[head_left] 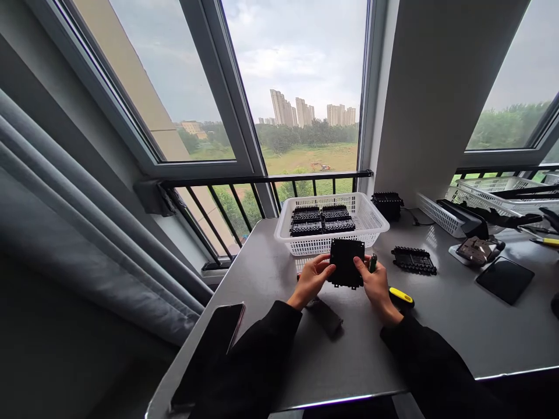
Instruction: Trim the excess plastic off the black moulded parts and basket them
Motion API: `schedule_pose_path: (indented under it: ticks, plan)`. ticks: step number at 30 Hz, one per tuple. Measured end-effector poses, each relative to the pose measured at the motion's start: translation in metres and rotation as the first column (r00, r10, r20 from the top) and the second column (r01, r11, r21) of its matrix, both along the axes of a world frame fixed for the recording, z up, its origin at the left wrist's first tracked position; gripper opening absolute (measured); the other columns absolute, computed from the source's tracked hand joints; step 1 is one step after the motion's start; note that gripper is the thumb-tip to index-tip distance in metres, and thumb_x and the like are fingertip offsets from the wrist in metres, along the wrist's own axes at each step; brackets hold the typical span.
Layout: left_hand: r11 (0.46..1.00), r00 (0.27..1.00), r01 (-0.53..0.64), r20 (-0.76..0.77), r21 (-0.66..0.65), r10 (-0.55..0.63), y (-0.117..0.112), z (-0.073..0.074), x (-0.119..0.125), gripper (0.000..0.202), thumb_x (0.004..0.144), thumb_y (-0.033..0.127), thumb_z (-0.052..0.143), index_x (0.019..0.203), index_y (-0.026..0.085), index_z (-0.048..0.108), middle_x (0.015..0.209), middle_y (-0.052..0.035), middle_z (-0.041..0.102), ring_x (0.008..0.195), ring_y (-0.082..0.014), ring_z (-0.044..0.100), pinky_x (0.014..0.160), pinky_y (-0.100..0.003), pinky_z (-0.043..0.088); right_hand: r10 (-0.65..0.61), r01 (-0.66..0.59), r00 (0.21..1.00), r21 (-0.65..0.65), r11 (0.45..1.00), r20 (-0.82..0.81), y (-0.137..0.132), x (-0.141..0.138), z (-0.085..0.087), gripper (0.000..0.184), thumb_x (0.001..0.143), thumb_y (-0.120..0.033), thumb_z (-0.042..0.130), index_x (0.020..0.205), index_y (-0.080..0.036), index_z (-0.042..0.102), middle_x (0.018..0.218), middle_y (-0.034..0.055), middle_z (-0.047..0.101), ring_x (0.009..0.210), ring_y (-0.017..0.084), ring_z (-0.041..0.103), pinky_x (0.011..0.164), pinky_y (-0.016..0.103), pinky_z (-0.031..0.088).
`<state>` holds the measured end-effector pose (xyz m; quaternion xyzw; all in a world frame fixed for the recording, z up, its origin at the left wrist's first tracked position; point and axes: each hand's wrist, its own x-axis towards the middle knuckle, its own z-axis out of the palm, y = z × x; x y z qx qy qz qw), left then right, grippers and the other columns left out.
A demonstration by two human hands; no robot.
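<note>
Gripping black square module [346, 263] between left hand [312, 279] and right hand [375, 284], fingers of both closed on its side edges. Held upright just above grey table [437, 326], near front of white basket [371, 224]. Yellow-handled tool [400, 297] against right hand; cannot tell whether gripped.

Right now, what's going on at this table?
A person holds a square black plastic part over the grey table, left hand on its left edge, right hand on its right. A yellow-handled tool pokes out beside the right hand. Behind, a white basket holds more black parts; another black part lies on the table to the right.
</note>
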<state>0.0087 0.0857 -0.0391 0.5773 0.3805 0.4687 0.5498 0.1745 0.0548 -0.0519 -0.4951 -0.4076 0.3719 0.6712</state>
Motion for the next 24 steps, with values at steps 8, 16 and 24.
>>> schedule_pose_path:
  ticks: [8,16,24]
  plan:
    - [0.994,0.993,-0.105,-0.055,-0.013,0.104,-0.012,0.004,0.001,0.033,0.069,0.024,0.070,0.101,0.015,0.062,0.080,-0.0068,0.073,0.074,-0.0201,0.070,0.065,-0.028,0.054,0.003,-0.064,0.953,0.191,0.980,0.303,-0.025,0.001,0.021,0.029,0.089,-0.051,0.045,0.091,-0.023,0.047,0.070,-0.0037,0.041,0.061,0.014,0.038,0.060,0.028,0.032]
    - [0.993,0.993,-0.106,-0.048,0.059,0.109,-0.018,0.001,0.009,0.030,0.071,0.019,0.065,0.100,0.016,0.060,0.082,-0.0068,0.074,0.082,-0.0235,0.072,0.066,-0.029,0.056,0.600,-0.601,0.799,-0.009,0.800,-0.042,-0.025,-0.015,0.019,0.031,0.081,-0.050,0.044,0.069,-0.021,0.040,0.063,-0.0043,0.029,0.056,0.012,0.024,0.050,0.025,0.018]
    - [0.982,0.988,-0.094,-0.108,0.163,0.112,-0.029,0.000,0.016,0.023,0.076,0.014,0.059,0.098,0.019,0.057,0.087,-0.0053,0.074,0.083,-0.0210,0.073,0.074,-0.030,0.057,0.595,-0.657,0.738,-0.135,0.742,-0.319,-0.021,-0.011,0.027,0.036,0.070,-0.055,0.043,0.058,-0.023,0.032,0.057,-0.0040,0.027,0.053,0.011,0.023,0.049,0.026,0.015]
